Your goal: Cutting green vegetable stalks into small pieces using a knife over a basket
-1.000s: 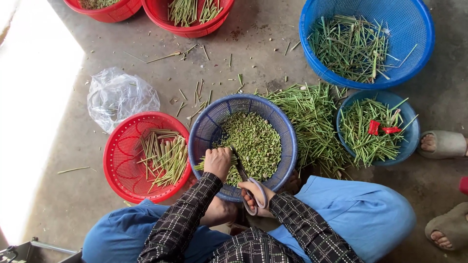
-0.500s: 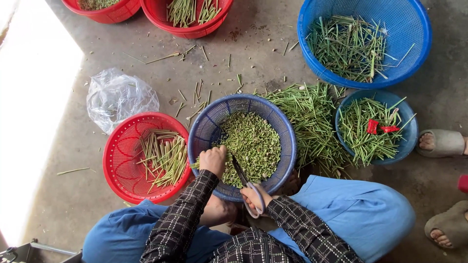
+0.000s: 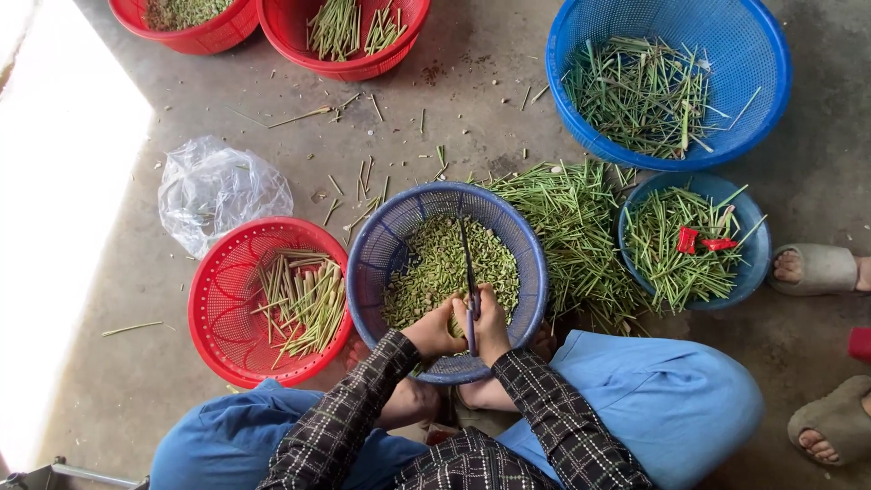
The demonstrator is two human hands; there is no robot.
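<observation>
Head view: both hands work over the purple-blue basket (image 3: 390, 238), which sits directly in front of the person and holds a heap of chopped green pieces (image 3: 440, 272).

Step in hand (judged): cutting stalks into short pieces over that basket.
- The right hand (image 3: 493, 325) has its fingers wrapped around the handle of a dark-bladed knife (image 3: 469, 272); the blade points toward 12 o'clock across the heap.
- The left hand (image 3: 434, 330) sits just beside it at 9 o'clock, fingers curled together. Whether they pinch a stalk cannot be told, as the grip is hidden.

Next move (judged): it calls for a steady feed of stalk under the blade, with the left fingertips kept behind the edge.

Count of things:
- Baskets: six. Three are red: one with cut stalk lengths (image 3: 218, 308) at 9 o'clock of the purple-blue basket, and two at the top edge (image 3: 204, 34) (image 3: 358, 62). Two are bright blue: a large one (image 3: 744, 109) at 2 o'clock and a small one (image 3: 753, 259) at 3 o'clock.
- Loose pile of long stalks (image 3: 572, 227) on the floor: one, between the purple-blue basket and the small blue one.
- Clear plastic bag (image 3: 213, 191): one, at 10 o'clock.
- Red items (image 3: 703, 240) in the small blue basket: two.
- Sandalled feet (image 3: 817, 269) of another person: two, at the right edge.
</observation>
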